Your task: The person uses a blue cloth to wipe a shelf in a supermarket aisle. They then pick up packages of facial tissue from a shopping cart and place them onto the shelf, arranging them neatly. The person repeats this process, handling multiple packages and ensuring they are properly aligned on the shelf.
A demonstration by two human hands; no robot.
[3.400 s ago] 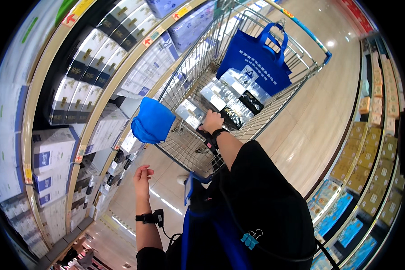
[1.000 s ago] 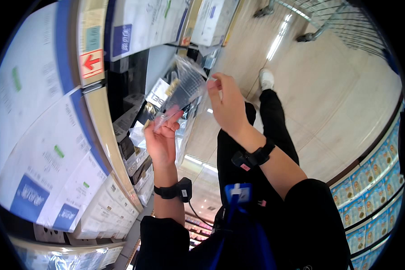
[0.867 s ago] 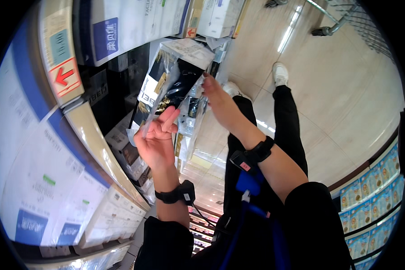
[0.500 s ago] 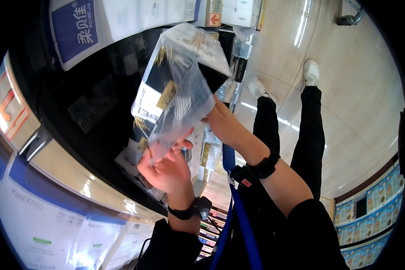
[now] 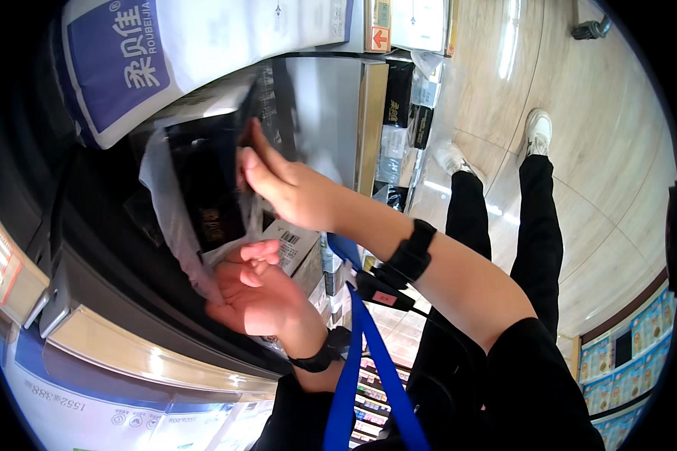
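A black pack in loose clear plastic wrap is tilted inside the dark shelf space on the left. My right hand grips its right side, thumb on the near face and the other fingers partly hidden behind. At the pack's lower end is my left hand, palm turned up and fingers curled. The edge of the wrap runs down to its thumb, so this hand has the film at that end. A white carton with a barcode lies just beyond the left fingers, partly covered.
A big white and blue pack overhangs at the top left. Grey shelf board lies right of the pack. Several black and clear-wrapped packs stand along the aisle side. The shelf's front rail curves along the lower left. Tiled floor lies right.
The wrapped pack has moved left and deeper into the shelf space, turning so its dark side shows. Both hands went with it, and the grey board has come into view.
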